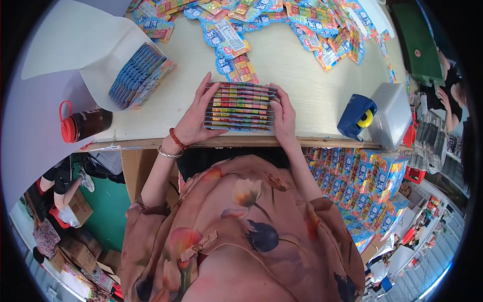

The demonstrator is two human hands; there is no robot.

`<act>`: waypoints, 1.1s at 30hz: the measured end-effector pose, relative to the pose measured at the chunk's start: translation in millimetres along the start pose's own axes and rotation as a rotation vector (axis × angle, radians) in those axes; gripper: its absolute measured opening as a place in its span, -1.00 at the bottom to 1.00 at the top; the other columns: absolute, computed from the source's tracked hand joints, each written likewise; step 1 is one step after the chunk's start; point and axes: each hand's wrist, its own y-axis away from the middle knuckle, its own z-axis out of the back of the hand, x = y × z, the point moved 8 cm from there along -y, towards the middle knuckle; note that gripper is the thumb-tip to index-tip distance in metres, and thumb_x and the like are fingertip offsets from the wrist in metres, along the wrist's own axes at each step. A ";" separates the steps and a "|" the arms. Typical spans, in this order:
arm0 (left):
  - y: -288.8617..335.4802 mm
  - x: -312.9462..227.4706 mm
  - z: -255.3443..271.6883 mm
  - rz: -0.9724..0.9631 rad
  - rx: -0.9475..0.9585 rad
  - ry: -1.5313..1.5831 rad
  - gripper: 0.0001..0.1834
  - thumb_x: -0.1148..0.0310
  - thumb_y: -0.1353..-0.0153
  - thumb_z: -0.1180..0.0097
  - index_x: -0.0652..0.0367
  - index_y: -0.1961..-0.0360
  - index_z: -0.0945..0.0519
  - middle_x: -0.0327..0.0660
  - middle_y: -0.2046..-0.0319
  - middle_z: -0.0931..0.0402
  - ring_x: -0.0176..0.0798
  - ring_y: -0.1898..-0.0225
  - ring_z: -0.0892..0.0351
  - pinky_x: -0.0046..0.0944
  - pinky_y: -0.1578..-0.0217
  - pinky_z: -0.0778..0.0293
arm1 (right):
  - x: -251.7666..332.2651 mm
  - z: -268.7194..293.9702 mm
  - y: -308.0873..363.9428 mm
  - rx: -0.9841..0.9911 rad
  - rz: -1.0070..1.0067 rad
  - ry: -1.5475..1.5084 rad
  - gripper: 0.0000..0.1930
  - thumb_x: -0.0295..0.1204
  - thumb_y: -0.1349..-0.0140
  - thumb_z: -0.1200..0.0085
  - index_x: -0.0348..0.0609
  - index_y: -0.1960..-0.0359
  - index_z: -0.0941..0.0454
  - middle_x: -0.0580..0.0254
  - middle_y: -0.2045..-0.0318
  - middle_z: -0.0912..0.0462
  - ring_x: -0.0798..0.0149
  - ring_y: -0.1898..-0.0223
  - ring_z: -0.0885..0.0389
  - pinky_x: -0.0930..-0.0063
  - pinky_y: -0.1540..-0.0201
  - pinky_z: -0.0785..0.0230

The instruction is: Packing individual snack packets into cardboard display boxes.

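Note:
Near the table's front edge I hold a stack of blister candy packs (240, 106) upright on edge, their colourful sides facing up. My left hand (199, 111) grips the stack's left end, thumb low and fingers along the far side. At the right end, my right hand (284, 115) closes around the stack with its thumb on top. Just beyond the stack lies a loose candy pack (241, 69) with a blue scalloped header. To the left, a white open box (98, 75) contains a row of similar packs (137, 75) standing on edge.
More loose packs (312, 20) are heaped along the table's far side. A dark bottle with a red lid (83, 124) stands at the left edge. On the right are a blue tape dispenser (356, 117) and clear plastic trays (391, 115). Below them, printed boxes (359, 173) are piled up.

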 end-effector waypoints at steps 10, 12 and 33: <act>0.9 1.0 -0.8 -0.012 0.020 0.016 0.26 0.40 0.27 -0.53 0.05 -0.41 0.07 0.08 -0.44 0.36 0.14 -0.42 0.10 -0.02 -0.32 -0.13 | 4.9 1.4 -1.2 -0.017 0.056 0.050 -0.65 -0.46 -0.40 0.19 -0.26 -0.19 -0.31 0.05 -0.01 -0.52 0.22 -0.04 -0.54 0.42 -0.10 -0.35; -0.3 -0.1 -0.1 -0.015 0.024 0.020 0.25 0.40 0.26 -0.53 0.05 -0.41 0.08 0.09 -0.43 0.35 0.14 -0.42 0.11 -0.03 -0.32 -0.13 | 5.1 2.4 -1.4 -0.019 0.057 0.041 -0.65 -0.47 -0.40 0.19 -0.26 -0.18 -0.32 0.06 -0.01 -0.52 0.24 -0.04 -0.54 0.42 -0.10 -0.35; -2.1 -3.3 12.4 -0.047 0.016 0.007 0.21 0.32 0.34 -0.51 0.23 -0.34 0.01 0.12 -0.19 -0.12 0.18 -0.25 -0.15 -0.10 -0.26 -0.20 | 29.1 -14.3 5.6 0.349 0.302 0.457 -0.04 -0.42 0.32 -0.40 -0.21 -0.21 -0.12 -0.10 -0.11 -0.23 -0.09 -0.17 -0.23 0.20 -0.25 -0.17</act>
